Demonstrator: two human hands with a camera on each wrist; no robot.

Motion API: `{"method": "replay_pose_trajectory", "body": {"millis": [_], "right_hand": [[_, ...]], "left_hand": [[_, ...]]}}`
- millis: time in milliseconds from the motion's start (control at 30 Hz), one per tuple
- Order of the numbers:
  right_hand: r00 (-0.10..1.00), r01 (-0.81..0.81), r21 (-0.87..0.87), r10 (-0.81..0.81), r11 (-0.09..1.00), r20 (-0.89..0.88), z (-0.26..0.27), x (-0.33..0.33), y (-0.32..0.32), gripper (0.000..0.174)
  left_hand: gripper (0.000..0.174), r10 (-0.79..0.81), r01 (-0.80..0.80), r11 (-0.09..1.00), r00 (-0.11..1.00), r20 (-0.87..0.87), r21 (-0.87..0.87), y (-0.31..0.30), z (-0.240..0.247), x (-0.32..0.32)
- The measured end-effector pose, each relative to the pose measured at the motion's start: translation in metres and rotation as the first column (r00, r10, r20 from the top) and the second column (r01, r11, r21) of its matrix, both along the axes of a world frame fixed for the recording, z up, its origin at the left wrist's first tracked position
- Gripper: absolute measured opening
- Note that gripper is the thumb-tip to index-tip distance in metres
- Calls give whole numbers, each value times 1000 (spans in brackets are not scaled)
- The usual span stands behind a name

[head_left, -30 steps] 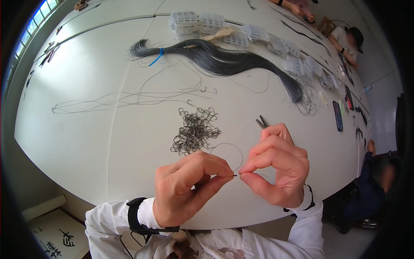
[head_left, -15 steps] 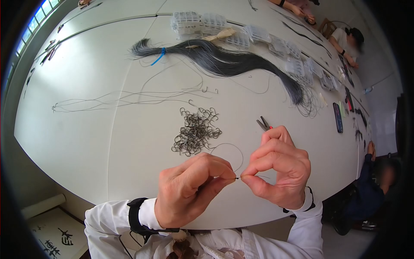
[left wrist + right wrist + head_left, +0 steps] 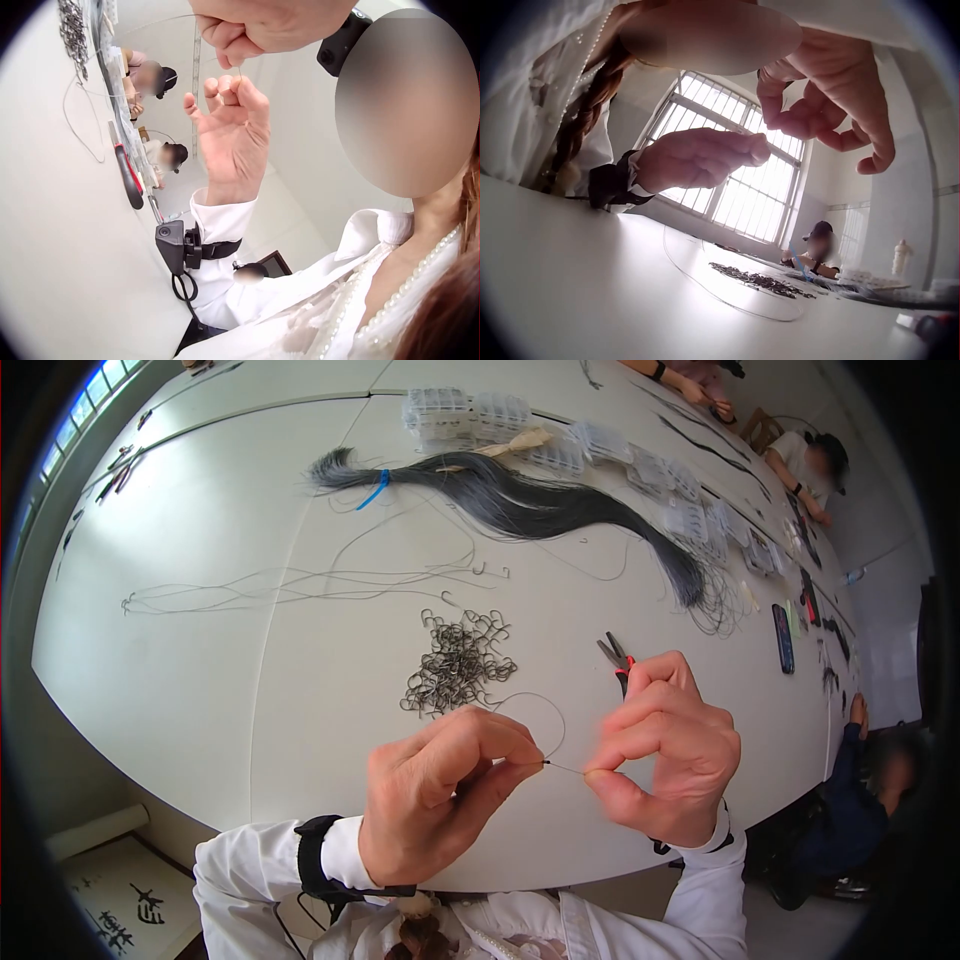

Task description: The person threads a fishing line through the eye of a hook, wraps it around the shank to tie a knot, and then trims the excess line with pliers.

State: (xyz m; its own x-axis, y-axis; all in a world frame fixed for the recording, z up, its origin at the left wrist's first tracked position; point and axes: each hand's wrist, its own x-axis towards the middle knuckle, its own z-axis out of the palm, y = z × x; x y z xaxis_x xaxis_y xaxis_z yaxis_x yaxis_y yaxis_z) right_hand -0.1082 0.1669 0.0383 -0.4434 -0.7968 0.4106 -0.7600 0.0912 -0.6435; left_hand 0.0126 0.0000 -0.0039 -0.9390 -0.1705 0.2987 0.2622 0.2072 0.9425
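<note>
Close over the table's near side, my left hand [image 3: 430, 790] pinches a fish hook between thumb and forefinger. Only the hook's dark end [image 3: 546, 762] shows past the fingertips; the rest is hidden. My right hand [image 3: 670, 755], just to the right, pinches the free end of thin fishing line [image 3: 567, 768], which runs straight between the two hands. A loop of the same line [image 3: 562, 718] curves up behind the left fingertips. Beyond the left hand lies a heap of dark fish hooks [image 3: 458, 665]. Snips with red and black handles [image 3: 612, 655] lie behind the right hand.
A long dark bundle of line [image 3: 520, 510] with a blue tie [image 3: 374, 490] stretches across the table. Behind it stand clear plastic boxes [image 3: 437, 415]. Several lines with hooks [image 3: 300, 585] lie at left, a phone [image 3: 783, 638] at right. Other people sit around the table.
My right hand has moved right, away from the left, and a longer stretch of line shows between them. More of the snips is visible. The left hand stays nearly in place.
</note>
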Motion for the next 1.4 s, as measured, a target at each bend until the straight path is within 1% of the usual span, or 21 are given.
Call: {"method": "replay_pose_trajectory", "body": {"millis": [33,100,133,167,200,233,267,333,367,400,467,500,533,600,633,700,867,967,1233,1333,1400], "right_hand": [[1000,-3,1,3,1000,-1,-4,-4,5,15],[966,-73,-249,131,966,225,-15,-13,13,30],[966,-74,-249,132,966,224,-14,-12,10,30],[834,48,-321,139,946,533,-14,-9,5,42],[606,186,-346,170,920,777,-13,-7,1,55],[547,68,-213,143,975,825,-9,-9,2,67],[547,68,-215,143,974,825,-10,-6,-1,67],[498,-175,-123,196,977,845,-17,2,-10,65],[483,-229,-146,243,962,841,-20,6,-12,62],[484,-228,-148,244,962,840,-21,8,-14,62],[412,-231,-120,208,966,887,-22,15,-21,57],[451,-172,-150,213,974,867,-23,20,-24,37],[453,-172,-152,215,973,865,-23,20,-23,37],[301,-173,-77,127,982,945,-23,17,-20,15],[303,-179,-76,129,981,944,-23,19,-22,15],[340,-62,-69,86,996,936,-22,24,-23,5],[334,-90,-48,75,995,940,-22,24,-21,5],[345,-88,-43,71,995,936,-21,22,-21,4],[361,-96,-17,51,995,931,-19,21,-19,4],[411,-84,29,8,996,911,-14,24,-19,3],[547,-50,35,-2,998,837,-12,27,-19,4]], "left_hand": [[14,-1,1,1000,1000,-3,3,0,0,0],[14,1,0,999,1000,-16,35,-1,-2,0],[15,-1,3,998,1000,-28,67,-1,-2,0],[15,-1,3,998,1000,-29,67,-2,-3,0],[15,16,-15,997,1000,-9,82,-2,-3,0],[15,33,-34,995,999,13,97,-2,-2,0],[15,32,-33,995,999,12,96,-2,-3,0],[14,63,-66,990,998,29,122,-3,-2,1],[14,63,-66,991,998,29,119,-3,-3,1],[14,71,-72,991,997,15,113,-3,-4,1],[13,77,-77,991,997,1,106,-3,-6,1],[13,84,-80,988,996,-22,134,-3,-5,1],[13,93,-84,983,995,-46,162,-2,-5,1],[12,153,-130,967,984,-92,221,3,-6,-3],[12,214,-170,944,968,-131,284,4,-7,-4],[11,202,-165,951,972,-120,262,1,-6,-2],[11,183,-158,965,977,-106,212,-2,-3,0],[16,129,-116,987,984,-122,111,-5,-1,0],[14,158,-154,987,981,-115,44,-7,5,2],[14,184,-176,982,975,-120,74,-5,0,2],[14,191,-185,981,976,-103,65,-5,1,3]]}}
